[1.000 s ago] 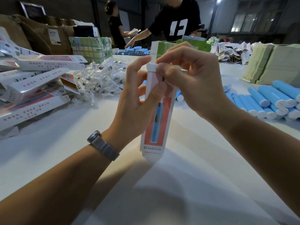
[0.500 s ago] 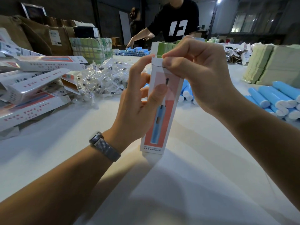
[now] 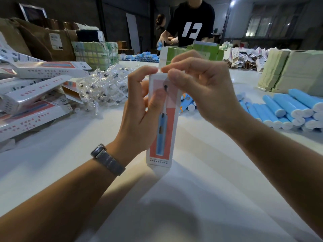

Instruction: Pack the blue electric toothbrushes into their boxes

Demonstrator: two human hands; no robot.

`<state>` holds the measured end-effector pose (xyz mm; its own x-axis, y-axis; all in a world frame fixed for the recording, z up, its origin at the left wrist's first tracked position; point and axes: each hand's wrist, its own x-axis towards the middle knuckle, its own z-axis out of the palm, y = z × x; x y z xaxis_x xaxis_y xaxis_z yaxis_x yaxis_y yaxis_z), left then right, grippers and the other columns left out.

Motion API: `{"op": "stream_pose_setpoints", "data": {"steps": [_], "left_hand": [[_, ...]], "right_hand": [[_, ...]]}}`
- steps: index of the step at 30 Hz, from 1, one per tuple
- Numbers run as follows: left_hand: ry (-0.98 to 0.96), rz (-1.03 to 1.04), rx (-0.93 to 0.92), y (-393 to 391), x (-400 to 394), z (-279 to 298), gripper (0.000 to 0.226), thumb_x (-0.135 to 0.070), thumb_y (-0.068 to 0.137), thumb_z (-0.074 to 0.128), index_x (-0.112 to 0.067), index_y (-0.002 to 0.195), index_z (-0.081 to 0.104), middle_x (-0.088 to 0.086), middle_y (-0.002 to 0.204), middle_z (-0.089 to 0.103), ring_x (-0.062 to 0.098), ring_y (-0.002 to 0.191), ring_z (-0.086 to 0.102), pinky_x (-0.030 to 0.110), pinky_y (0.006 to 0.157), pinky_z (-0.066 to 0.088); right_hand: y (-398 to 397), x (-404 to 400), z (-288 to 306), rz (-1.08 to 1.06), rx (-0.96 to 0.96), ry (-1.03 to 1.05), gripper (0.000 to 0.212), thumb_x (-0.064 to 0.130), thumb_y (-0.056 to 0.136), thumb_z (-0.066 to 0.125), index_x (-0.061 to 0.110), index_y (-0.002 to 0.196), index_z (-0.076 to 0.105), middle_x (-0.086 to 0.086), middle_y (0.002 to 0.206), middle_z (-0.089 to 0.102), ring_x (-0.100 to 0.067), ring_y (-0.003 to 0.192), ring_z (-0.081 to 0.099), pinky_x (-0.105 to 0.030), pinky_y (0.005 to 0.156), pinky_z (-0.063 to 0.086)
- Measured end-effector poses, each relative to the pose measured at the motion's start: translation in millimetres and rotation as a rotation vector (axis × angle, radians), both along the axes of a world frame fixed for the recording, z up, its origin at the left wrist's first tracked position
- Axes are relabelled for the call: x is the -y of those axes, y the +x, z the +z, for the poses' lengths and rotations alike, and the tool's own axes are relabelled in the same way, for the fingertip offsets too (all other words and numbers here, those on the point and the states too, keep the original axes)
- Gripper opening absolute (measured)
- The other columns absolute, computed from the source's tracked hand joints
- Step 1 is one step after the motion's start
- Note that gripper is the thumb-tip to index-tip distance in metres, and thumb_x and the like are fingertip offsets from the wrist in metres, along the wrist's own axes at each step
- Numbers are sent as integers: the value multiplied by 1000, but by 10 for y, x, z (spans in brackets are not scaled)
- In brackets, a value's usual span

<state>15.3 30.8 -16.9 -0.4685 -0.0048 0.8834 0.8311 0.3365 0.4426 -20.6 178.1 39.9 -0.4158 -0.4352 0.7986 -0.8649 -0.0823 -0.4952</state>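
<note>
A tall white toothbrush box [image 3: 164, 137] with a red panel and a blue brush picture stands upright on the white table [image 3: 174, 198], its bottom flap touching the surface. My left hand [image 3: 139, 112] grips its upper half, thumb across the front. My right hand [image 3: 201, 91] pinches the box's top edge, where a white flap [image 3: 163, 58] sticks straight up. Blue toothbrush handles [image 3: 290, 109] lie stacked on the right, and more of them [image 3: 187, 103] show behind the box. What is inside the box is hidden.
Filled white boxes [image 3: 35, 95] are piled at the left, next to a heap of clear-bagged brush heads [image 3: 104, 88]. Green cartons [image 3: 293, 70] stand at the right. A person in a black shirt [image 3: 190, 23] works at the table's far side, beside more blue handles [image 3: 141, 56].
The box has swung from tilted to nearly upright. Its top flap, folded under my right fingers before, now stands up. The person opposite has drawn both hands in.
</note>
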Motion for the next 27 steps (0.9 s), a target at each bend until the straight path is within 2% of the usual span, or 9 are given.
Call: {"op": "stream_pose_setpoints", "data": {"steps": [4, 8, 12, 15, 17, 20, 23, 26, 27], "left_hand": [[15, 7, 0, 12, -6, 8, 18, -20, 105, 37, -20, 122, 30, 10, 100, 57, 26, 77, 68, 46, 63, 60], [30, 14, 16, 16, -11, -8, 19, -25, 104, 37, -20, 121, 31, 0, 98, 56, 21, 77, 67, 38, 63, 60], [32, 55, 34, 22, -18, 2, 18, -25, 105, 40, -21, 120, 32, 1, 99, 58, 21, 81, 69, 41, 66, 62], [23, 84, 15, 31, -5, 17, 18, -26, 103, 44, -26, 117, 33, -7, 99, 59, 22, 82, 70, 42, 69, 62], [26, 69, 12, 28, -4, 29, 17, -26, 103, 45, -28, 116, 34, -13, 96, 58, 21, 82, 70, 44, 69, 61], [58, 68, 25, 31, 16, 36, 10, -31, 102, 42, -35, 111, 37, -9, 93, 61, 25, 82, 69, 52, 69, 59], [74, 128, 24, 58, 21, 43, 14, -33, 102, 38, -39, 114, 43, -11, 98, 63, 28, 88, 67, 55, 73, 57], [99, 123, 20, 101, 53, 54, 19, -22, 104, 36, -33, 113, 48, 10, 103, 63, 37, 90, 65, 60, 72, 56], [97, 106, 26, 90, 60, 59, 23, -17, 104, 35, -32, 115, 48, 8, 104, 63, 33, 90, 65, 57, 72, 57]], "right_hand": [[1, 57, -94, -50, -41, -55, 22, 8, 92, 64, 14, 113, 65, -4, 97, 59, -10, 94, 58, -23, 82, 47], [7, 60, -103, -64, -66, -63, 21, 7, 93, 63, 13, 113, 65, -3, 96, 58, -10, 95, 57, -21, 83, 46], [14, 70, -116, -111, -34, -47, 20, 7, 94, 62, 10, 113, 68, -1, 99, 58, -7, 95, 57, -22, 81, 48], [40, 113, -150, -166, -36, -67, 15, 7, 95, 61, 10, 107, 69, 0, 100, 57, -8, 95, 58, -22, 79, 50], [44, 111, -152, -191, -44, -63, 13, 9, 95, 61, 13, 103, 70, -3, 99, 56, -11, 97, 57, -23, 78, 50], [60, 124, -185, -259, -17, -34, 14, 16, 96, 61, 17, 106, 71, 0, 104, 53, -10, 101, 55, -34, 82, 53], [113, 173, -245, -374, 4, -8, 23, 29, 93, 63, 21, 114, 69, 3, 111, 46, -6, 104, 52, -39, 81, 55], [167, 213, -269, -435, 53, 76, 44, 41, 86, 64, 31, 129, 59, 3, 116, 42, -6, 102, 52, -39, 85, 54], [183, 218, -284, -449, 68, 130, 55, 44, 84, 64, 35, 137, 52, 2, 116, 41, -9, 101, 53, -40, 86, 54]]}}
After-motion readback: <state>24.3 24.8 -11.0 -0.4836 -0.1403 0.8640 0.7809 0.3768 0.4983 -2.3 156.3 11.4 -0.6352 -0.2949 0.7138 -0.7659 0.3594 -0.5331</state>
